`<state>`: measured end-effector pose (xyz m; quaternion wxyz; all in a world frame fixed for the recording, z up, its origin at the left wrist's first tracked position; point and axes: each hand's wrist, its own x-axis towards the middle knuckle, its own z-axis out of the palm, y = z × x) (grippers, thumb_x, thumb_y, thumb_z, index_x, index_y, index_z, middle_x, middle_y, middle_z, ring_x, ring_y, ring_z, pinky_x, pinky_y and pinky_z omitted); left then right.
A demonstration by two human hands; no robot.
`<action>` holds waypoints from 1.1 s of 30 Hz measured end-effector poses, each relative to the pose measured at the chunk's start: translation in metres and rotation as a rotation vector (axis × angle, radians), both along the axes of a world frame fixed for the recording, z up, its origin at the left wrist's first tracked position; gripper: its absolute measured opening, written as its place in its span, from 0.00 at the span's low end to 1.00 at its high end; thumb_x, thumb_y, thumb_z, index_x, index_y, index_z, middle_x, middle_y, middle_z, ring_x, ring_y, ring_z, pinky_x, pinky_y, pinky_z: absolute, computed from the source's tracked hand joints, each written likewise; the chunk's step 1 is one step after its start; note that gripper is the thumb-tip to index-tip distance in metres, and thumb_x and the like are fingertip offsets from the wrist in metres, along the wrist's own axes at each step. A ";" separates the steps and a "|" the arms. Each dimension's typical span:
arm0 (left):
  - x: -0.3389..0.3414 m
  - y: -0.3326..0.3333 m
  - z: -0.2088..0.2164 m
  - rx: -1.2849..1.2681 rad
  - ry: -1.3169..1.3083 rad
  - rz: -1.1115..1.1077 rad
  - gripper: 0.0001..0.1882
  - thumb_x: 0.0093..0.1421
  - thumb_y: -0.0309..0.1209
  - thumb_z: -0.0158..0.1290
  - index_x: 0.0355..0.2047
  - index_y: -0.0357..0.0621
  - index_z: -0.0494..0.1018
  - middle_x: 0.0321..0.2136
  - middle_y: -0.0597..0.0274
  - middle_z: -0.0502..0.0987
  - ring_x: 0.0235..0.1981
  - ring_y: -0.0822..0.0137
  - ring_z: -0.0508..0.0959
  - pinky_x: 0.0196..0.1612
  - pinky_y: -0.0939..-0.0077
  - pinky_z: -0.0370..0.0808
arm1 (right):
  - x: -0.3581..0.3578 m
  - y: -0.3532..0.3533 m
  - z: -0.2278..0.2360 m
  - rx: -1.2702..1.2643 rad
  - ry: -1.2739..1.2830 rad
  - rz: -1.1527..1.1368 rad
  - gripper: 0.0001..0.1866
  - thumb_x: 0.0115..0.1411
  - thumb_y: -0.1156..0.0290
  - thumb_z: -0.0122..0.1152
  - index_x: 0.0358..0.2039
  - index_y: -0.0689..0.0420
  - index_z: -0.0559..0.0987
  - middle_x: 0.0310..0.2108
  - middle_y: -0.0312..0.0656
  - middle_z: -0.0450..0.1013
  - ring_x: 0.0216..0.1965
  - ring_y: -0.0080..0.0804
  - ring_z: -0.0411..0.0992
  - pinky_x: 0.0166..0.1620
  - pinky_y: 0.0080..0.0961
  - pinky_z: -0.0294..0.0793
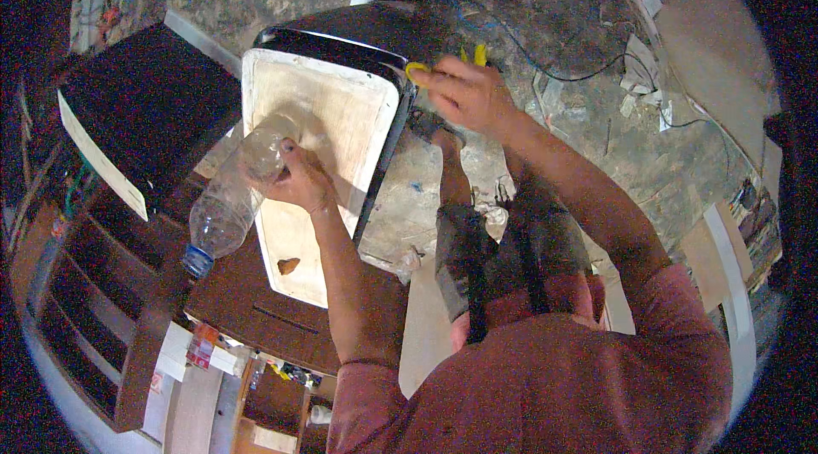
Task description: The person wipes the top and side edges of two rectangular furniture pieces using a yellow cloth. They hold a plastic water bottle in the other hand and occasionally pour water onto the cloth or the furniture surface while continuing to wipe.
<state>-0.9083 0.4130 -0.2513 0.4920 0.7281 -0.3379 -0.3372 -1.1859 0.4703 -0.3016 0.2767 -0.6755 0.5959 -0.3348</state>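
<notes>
My left hand is wrapped round the base end of a clear plastic bottle. The bottle slants down and to the left, its blue cap at the lower end. Under that hand lies a box-like piece with a pale wooden face, a white rim, rounded corners and glossy black sides. At its far right corner, my right hand pinches a yellow cloth against the black edge. More yellow shows behind the fingers. A small brown chip rests on the wooden face.
A dark brown tabletop supports the piece. On the left stand a black panel and dark shelving. Black cable and paper scraps lie across the stained floor. Boards lean at the right.
</notes>
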 end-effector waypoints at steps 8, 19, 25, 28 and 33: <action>-0.010 -0.004 0.004 -0.125 -0.113 -0.036 0.39 0.52 0.20 0.60 0.62 0.43 0.55 0.49 0.48 0.70 0.39 0.63 0.75 0.31 0.72 0.76 | 0.005 0.014 -0.002 0.068 0.019 -0.041 0.20 0.52 0.71 0.63 0.47 0.44 0.81 0.30 0.35 0.70 0.27 0.34 0.75 0.28 0.31 0.78; -0.013 -0.009 0.006 -0.172 -0.204 -0.085 0.37 0.53 0.25 0.61 0.61 0.43 0.56 0.47 0.49 0.71 0.33 0.64 0.75 0.28 0.74 0.74 | 0.004 0.012 0.013 0.030 0.132 0.087 0.24 0.51 0.65 0.67 0.51 0.37 0.78 0.32 0.31 0.67 0.27 0.32 0.76 0.27 0.31 0.79; -0.002 -0.004 -0.002 -0.211 -0.258 -0.112 0.39 0.52 0.32 0.64 0.61 0.39 0.57 0.52 0.49 0.68 0.42 0.60 0.74 0.40 0.68 0.75 | 0.002 0.011 0.007 0.047 0.161 0.104 0.23 0.50 0.66 0.66 0.50 0.39 0.79 0.30 0.32 0.67 0.25 0.33 0.75 0.27 0.31 0.79; -0.004 -0.004 0.003 -0.156 -0.200 -0.133 0.37 0.53 0.23 0.60 0.62 0.41 0.56 0.55 0.49 0.66 0.50 0.57 0.72 0.50 0.65 0.74 | 0.006 0.016 0.005 0.004 0.102 0.139 0.23 0.51 0.67 0.66 0.49 0.40 0.79 0.29 0.33 0.68 0.25 0.34 0.74 0.28 0.32 0.79; -0.012 -0.005 0.009 -0.138 -0.260 -0.105 0.37 0.52 0.21 0.59 0.61 0.44 0.57 0.55 0.49 0.65 0.50 0.57 0.71 0.49 0.64 0.74 | 0.012 0.020 0.005 0.052 0.093 -0.019 0.22 0.51 0.69 0.65 0.49 0.40 0.80 0.29 0.33 0.69 0.26 0.33 0.75 0.26 0.31 0.79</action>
